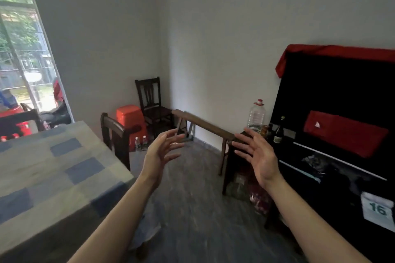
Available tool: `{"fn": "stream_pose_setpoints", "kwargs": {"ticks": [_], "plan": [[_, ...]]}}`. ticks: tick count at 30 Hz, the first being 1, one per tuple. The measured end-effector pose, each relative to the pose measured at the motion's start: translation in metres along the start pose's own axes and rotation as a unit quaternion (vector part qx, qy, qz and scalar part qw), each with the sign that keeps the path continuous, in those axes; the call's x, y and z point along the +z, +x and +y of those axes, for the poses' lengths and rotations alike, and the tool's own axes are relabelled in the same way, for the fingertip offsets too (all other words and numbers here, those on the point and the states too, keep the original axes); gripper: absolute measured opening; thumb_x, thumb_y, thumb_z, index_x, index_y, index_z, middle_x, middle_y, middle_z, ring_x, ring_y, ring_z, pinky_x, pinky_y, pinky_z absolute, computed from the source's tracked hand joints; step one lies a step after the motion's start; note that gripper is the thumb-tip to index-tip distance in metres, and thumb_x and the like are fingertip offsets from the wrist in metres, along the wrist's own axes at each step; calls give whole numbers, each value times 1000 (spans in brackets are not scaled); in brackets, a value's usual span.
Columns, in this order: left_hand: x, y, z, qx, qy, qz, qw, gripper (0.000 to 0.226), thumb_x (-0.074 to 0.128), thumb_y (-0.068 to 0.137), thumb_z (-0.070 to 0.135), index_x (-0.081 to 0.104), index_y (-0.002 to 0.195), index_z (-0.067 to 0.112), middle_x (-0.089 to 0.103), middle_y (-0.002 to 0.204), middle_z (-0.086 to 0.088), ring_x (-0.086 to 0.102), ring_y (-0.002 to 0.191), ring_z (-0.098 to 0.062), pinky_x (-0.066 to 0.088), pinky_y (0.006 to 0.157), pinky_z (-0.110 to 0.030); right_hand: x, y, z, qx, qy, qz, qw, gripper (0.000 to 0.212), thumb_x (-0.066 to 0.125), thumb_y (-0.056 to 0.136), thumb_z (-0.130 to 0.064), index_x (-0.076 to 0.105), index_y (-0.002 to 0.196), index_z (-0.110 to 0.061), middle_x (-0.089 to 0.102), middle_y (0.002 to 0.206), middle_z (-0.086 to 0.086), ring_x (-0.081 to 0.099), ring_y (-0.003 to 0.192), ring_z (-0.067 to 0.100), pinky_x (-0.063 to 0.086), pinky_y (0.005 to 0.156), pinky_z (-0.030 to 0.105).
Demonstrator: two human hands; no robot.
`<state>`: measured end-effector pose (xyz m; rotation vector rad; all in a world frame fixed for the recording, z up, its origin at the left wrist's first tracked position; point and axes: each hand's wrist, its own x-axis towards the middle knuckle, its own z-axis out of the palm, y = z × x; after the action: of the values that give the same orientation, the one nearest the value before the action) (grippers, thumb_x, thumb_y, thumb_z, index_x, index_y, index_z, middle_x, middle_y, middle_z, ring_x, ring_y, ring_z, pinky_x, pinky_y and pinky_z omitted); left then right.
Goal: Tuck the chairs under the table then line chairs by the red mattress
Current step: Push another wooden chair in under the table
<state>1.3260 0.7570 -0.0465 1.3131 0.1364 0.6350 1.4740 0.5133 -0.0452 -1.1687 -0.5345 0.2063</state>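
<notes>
A table (49, 168) with a blue and grey checked cloth fills the left. One dark wooden chair (116, 134) stands tucked against its far side, only the backrest showing. A second dark chair (152, 102) stands in the far corner by the wall. Part of another chair back (20, 116) shows at the table's left end. My left hand (162, 149) and my right hand (255, 153) are raised in mid-air over the floor, palms facing each other, fingers spread, holding nothing. No red mattress is clearly in view.
A long wooden bench (203, 124) runs along the right wall. A black cabinet (342, 134) draped with red cloth stands at right, with bottles (256, 113) and a dark stool (233, 166) beside it. A red plastic stool (130, 117) and small bottles sit near the corner chair.
</notes>
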Motion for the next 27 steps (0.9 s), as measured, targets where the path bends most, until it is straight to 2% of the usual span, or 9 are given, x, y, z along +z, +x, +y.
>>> {"fn": "stream_pose_setpoints", "kwargs": {"ticks": [3, 7, 10, 13, 17, 22, 25, 27], "plan": [[36, 51, -1, 11, 12, 0, 1000, 50, 44, 93, 48, 64, 129, 19, 76, 122, -5, 73, 108, -24, 55, 83, -38, -23, 56, -9, -18, -5, -12, 1000, 49, 47, 94, -42, 59, 135, -19, 72, 127, 10, 69, 115, 32, 51, 100, 49], [64, 110, -8, 18, 23, 38, 999, 50, 45, 93, 49, 64, 128, 18, 76, 121, -5, 73, 106, -25, 55, 81, -36, -41, 132, -2, -17, -2, -33, 999, 41, 41, 104, -37, 60, 135, -19, 72, 128, 9, 69, 115, 31, 50, 103, 53], [67, 151, -22, 10, 31, 67, 997, 40, 44, 102, 41, 64, 127, 17, 77, 120, -6, 72, 106, -28, 54, 83, -39, -46, 182, 19, -5, -1, -52, 999, 45, 39, 104, -40, 58, 138, -18, 72, 128, 9, 68, 116, 31, 50, 102, 52], [59, 197, -43, 4, 35, 94, 995, 38, 38, 106, 35, 64, 127, 16, 76, 122, -7, 72, 104, -26, 52, 82, -39, -44, 233, 49, 11, -6, -65, 998, 48, 42, 99, -42, 58, 137, -18, 72, 127, 9, 68, 116, 32, 50, 100, 49], [38, 261, -76, 2, 28, 122, 992, 36, 38, 107, 33, 63, 127, 17, 75, 122, -9, 70, 104, -26, 53, 80, -38, -38, 303, 96, 28, -17, -87, 996, 42, 38, 105, -36, 59, 136, -18, 72, 128, 9, 68, 116, 33, 49, 102, 52], [4, 368, -118, 2, 23, 135, 991, 36, 38, 107, 32, 63, 128, 17, 75, 123, -8, 70, 105, -28, 51, 87, -43, -21, 412, 139, 42, -46, -97, 993, 39, 35, 107, -34, 59, 134, -19, 73, 125, 8, 69, 114, 33, 49, 103, 53], [-13, 441, -130, 1, 28, 140, 990, 37, 37, 107, 33, 64, 127, 18, 76, 121, -5, 72, 104, -26, 52, 85, -42, -8, 484, 156, 41, -56, -97, 993, 40, 34, 108, -33, 59, 135, -17, 73, 125, 9, 70, 113, 31, 52, 99, 49], [-22, 486, -134, 5, 37, 139, 990, 37, 39, 107, 35, 65, 127, 20, 77, 121, -3, 73, 105, -27, 53, 83, -40, 2, 526, 164, 36, -62, -98, 993, 42, 37, 106, -39, 60, 135, -20, 73, 125, 7, 71, 112, 28, 53, 94, 43]]}}
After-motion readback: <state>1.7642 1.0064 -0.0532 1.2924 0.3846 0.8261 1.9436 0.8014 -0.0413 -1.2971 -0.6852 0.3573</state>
